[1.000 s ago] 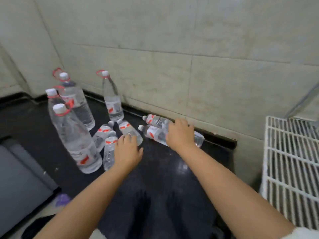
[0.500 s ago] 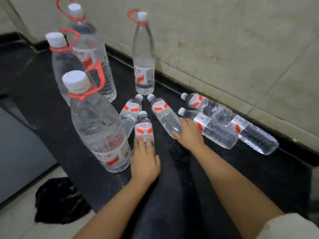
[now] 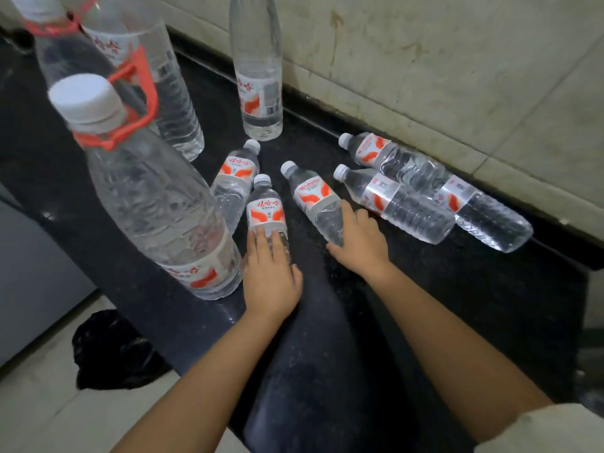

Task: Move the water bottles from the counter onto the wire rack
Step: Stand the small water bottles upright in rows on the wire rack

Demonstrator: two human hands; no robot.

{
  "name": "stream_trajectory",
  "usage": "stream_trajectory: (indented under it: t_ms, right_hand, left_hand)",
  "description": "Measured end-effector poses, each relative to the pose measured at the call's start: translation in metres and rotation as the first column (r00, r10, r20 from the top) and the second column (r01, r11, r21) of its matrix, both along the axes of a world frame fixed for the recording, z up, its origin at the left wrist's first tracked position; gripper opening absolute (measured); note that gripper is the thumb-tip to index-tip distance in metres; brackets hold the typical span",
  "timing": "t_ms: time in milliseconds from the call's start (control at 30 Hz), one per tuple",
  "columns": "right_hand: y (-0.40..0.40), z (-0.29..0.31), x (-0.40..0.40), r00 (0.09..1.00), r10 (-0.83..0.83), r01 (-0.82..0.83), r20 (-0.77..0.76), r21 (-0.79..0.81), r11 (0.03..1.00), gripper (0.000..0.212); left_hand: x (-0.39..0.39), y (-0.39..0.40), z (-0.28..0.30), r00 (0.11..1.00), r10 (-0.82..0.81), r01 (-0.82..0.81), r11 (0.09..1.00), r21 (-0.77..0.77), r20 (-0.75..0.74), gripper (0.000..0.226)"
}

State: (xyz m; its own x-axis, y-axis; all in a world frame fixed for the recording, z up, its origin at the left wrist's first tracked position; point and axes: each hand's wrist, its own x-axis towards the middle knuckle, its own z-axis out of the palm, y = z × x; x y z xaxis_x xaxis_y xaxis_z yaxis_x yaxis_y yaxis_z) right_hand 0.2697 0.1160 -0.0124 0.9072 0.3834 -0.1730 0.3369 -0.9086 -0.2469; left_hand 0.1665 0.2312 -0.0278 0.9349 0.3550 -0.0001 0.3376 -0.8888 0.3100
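I have my left hand (image 3: 269, 273) laid flat over one small bottle (image 3: 266, 210), fingers (image 3: 261, 235) pressed together on top, not yet wrapped. My right hand (image 3: 359, 243) curls around the base of a second bottle (image 3: 315, 199), thumb under it. Both bottles lie on the black surface (image 3: 457, 289); the rack is out of view. I'd close fully around each barrel before lifting, since wet-looking ribbed plastic may roll or slip.

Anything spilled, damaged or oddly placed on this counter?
No spill or damage shows. Five small bottles lie on their sides on the counter, including one under the left hand and one under the right hand; the large bottles stand upright.
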Motion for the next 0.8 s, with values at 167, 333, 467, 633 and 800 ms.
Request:
stream_trajectory:
  t_ms: [167,333,467,633,800]
  right_hand:
    - [-0.070,0.012,-0.071,0.989,-0.109,0.108,-0.101,-0.014,0.994,0.073]
    - [-0.129,0.024,-0.141,0.960,-0.200,0.174,-0.196,-0.142,0.974,0.065]
    - [-0.158,0.038,-0.181,0.951,-0.211,0.171,-0.227,-0.183,0.968,0.063]
    - [-0.146,0.043,-0.194,0.947,-0.250,0.234,-0.202,-0.102,0.967,0.076]
    - [-0.115,0.023,-0.176,0.952,-0.284,0.256,-0.115,-0.211,0.943,0.098]
  left_hand:
    - [-0.038,-0.017,-0.004,0.995,-0.084,0.084,0.996,-0.017,-0.047,0.064]
    - [-0.110,-0.048,-0.004,0.978,-0.205,0.206,0.978,-0.024,0.039,0.054]
    - [-0.150,-0.063,0.015,0.958,-0.283,0.283,0.959,-0.003,-0.048,0.063]
    - [-0.154,-0.077,0.039,0.970,-0.167,0.169,0.986,0.000,-0.175,0.059]
    - [-0.117,-0.085,0.032,0.953,0.053,-0.123,0.967,-0.221,-0.298,0.083]
